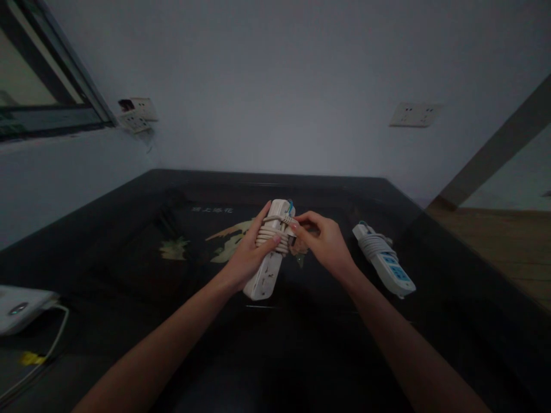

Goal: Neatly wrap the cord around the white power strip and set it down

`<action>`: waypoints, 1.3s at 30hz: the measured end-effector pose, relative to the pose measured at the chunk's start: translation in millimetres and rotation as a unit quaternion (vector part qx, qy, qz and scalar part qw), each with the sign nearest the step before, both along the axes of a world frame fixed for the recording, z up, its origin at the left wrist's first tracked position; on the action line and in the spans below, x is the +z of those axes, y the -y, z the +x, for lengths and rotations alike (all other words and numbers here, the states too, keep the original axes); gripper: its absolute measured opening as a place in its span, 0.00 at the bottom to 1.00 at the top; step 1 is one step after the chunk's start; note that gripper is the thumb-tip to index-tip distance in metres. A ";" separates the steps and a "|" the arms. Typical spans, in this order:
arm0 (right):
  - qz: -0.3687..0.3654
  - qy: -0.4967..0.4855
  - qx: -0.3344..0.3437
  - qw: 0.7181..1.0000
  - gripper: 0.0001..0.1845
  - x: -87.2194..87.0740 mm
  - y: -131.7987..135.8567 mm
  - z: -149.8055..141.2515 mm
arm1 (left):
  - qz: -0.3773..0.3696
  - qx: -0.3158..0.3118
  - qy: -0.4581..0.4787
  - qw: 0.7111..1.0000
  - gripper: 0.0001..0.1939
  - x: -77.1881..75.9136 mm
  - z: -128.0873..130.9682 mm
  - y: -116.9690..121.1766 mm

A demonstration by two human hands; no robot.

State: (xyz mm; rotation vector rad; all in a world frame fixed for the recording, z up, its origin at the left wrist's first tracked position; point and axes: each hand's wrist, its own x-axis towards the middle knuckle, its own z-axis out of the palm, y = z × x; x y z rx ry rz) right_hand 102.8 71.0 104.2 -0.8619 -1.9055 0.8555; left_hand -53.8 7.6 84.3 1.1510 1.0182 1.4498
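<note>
My left hand (pixel 247 252) is wrapped around a white power strip (pixel 264 274) that has its beige cord (pixel 272 234) coiled round its upper half. I hold it up over the middle of a black table (pixel 129 241). My right hand (pixel 325 241) pinches the cord's end at the right side of the coil, fingers closed against the strip. A second power strip (pixel 385 259), white with blue sockets and its own cord wound round it, lies on the table just right of my right hand.
A white device (pixel 19 307) with a cable lies at the table's left edge. Wall sockets sit on the left wall (pixel 138 113) and the back wall (pixel 414 114). A window is at upper left. Wooden floor shows at right.
</note>
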 end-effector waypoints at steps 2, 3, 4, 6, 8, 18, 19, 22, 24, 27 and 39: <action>0.023 0.020 -0.010 0.999 0.08 -0.4 0.4 -1.4 | -0.021 0.003 0.031 0.999 0.36 0.6 0.4 -0.8; 0.041 0.029 -0.016 0.999 0.09 -0.4 0.1 -1.9 | -0.035 0.002 0.046 0.998 0.36 0.9 0.4 -1.0; 0.059 0.035 -0.021 0.997 0.09 -0.2 -0.4 -2.1 | -0.050 -0.002 0.059 0.997 0.37 1.0 0.2 -1.1; 0.085 0.035 -0.022 0.995 0.10 1.2 -1.4 -1.4 | -0.077 -0.015 0.077 0.994 0.38 1.2 -0.7 -0.6; 0.093 0.022 -0.007 0.995 0.11 3.8 -1.6 0.5 | -0.091 -0.034 0.090 0.991 0.40 1.4 -1.7 0.7; 0.151 0.053 -0.011 0.987 0.14 9.8 3.7 2.1 | -0.035 0.008 0.069 0.997 0.32 3.0 3.6 3.9; 0.164 0.063 -0.018 0.984 0.14 9.4 4.3 1.4 | -0.039 0.007 0.067 0.997 0.31 3.1 4.1 3.9; 0.180 0.068 -0.037 0.981 0.14 7.4 6.8 -1.0 | -0.040 0.009 0.059 0.997 0.31 5.4 4.2 4.4; 0.188 0.056 -0.047 0.979 0.14 5.7 9.5 -2.8 | -0.030 0.006 0.051 0.998 0.29 8.2 2.8 5.3; 0.205 0.052 -0.062 0.975 0.14 3.0 14.8 -5.5 | -0.019 0.000 0.031 0.999 0.28 12.6 -1.3 6.6; 0.052 -0.091 -0.015 0.994 0.23 -8.8 11.2 -14.4 | -0.054 -0.054 0.145 0.986 0.31 24.1 -4.3 5.3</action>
